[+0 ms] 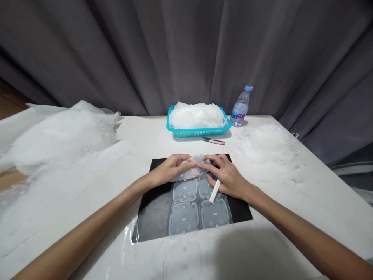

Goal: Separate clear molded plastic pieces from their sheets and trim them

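Note:
My left hand [175, 169] grips the edge of a translucent, frosted plastic piece [183, 174], its thumb on top. My right hand [229, 175] has fingertips on the same piece from the right. A slim white stick [215, 191] with a reddish end is tucked in my right hand, slanting down from under the fingers. Below both hands lies a clear plastic sheet [184, 217] with several moulded rounded-square shapes. It rests on a black mat [239, 212] and runs past its front edge. My fingers hide part of the held piece.
Behind the mat stands a turquoise basket [201, 133] heaped with white, thin pieces. Pink-handled thread snips [214, 141] lie before it. A water bottle [240, 109] is upright to its right. Translucent plastic heaps lie at left [67, 132] and right [268, 147] on the white table [140, 144].

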Motion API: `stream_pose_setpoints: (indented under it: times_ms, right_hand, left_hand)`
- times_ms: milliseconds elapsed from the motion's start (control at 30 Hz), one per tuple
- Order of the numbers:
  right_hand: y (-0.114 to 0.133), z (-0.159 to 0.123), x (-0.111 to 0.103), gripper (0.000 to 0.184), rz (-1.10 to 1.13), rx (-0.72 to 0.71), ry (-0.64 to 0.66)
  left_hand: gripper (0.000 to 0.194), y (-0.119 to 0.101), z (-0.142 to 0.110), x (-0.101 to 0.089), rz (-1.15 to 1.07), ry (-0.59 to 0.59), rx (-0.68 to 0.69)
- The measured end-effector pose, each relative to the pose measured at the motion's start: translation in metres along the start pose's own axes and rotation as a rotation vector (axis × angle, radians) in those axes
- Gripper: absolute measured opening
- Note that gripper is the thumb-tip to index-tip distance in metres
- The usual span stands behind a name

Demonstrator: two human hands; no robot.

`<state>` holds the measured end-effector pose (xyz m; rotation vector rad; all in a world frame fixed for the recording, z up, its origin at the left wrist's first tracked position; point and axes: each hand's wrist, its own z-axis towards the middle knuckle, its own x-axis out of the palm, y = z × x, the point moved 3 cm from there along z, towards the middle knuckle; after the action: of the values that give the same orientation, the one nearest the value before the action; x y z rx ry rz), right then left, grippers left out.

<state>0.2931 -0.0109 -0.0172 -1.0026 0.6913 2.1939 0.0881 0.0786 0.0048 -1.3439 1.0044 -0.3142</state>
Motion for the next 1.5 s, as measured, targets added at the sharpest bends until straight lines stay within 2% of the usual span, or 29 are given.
stream_pose_setpoints:
  times_ms: [167, 233, 300, 367, 500, 633, 800, 967, 1167, 1500]
  right_hand:
    - [-0.006, 0.002, 0.002, 0.041, -0.050, 0.036, -0.044]
    - [-0.007, 0.004, 0.001, 0.039, -0.124, -0.024, -0.039]
    - [-0.005, 0.005, -0.001, 0.036, -0.205, -0.129, -0.035]
    - [-0.003, 0.005, -0.002, 0.033, -0.274, -0.222, -0.048]
    - [0.000, 0.004, -0.001, 0.026, -0.378, -0.299, -0.084]
    - [0.001, 0.005, 0.000, 0.023, -0.395, -0.301, -0.061]
    - [0.002, 0.005, -0.003, 0.031, -0.354, -0.313, -0.052]
    - [0.000, 0.004, -0.002, 0.028, -0.310, -0.280, -0.058]
    - [0.001, 0.005, -0.002, 0.021, -0.317, -0.281, -0.068]
    - [0.000, 0.005, -0.003, 0.019, -0.327, -0.320, -0.045]
  left_hand:
    - [0.044, 0.008, 0.004, 0.000, -0.121, 0.017, -0.038]
    - [0.052, 0.009, 0.005, 0.002, -0.149, 0.071, -0.077]
    - [0.050, 0.011, 0.005, 0.003, -0.141, 0.101, -0.125]
    - [0.044, 0.014, 0.005, 0.004, -0.116, 0.084, -0.163]
    - [0.040, 0.018, 0.006, 0.008, -0.085, 0.032, -0.171]
    - [0.035, 0.016, 0.006, 0.014, -0.105, 0.027, -0.133]
    - [0.034, 0.010, 0.005, 0.016, -0.136, 0.056, -0.108]
    - [0.048, 0.008, 0.001, 0.019, -0.160, 0.077, -0.113]
    - [0.048, 0.012, 0.001, 0.024, 0.024, 0.004, -0.147]
    - [0.039, 0.008, 0.000, 0.025, 0.170, -0.053, -0.225]
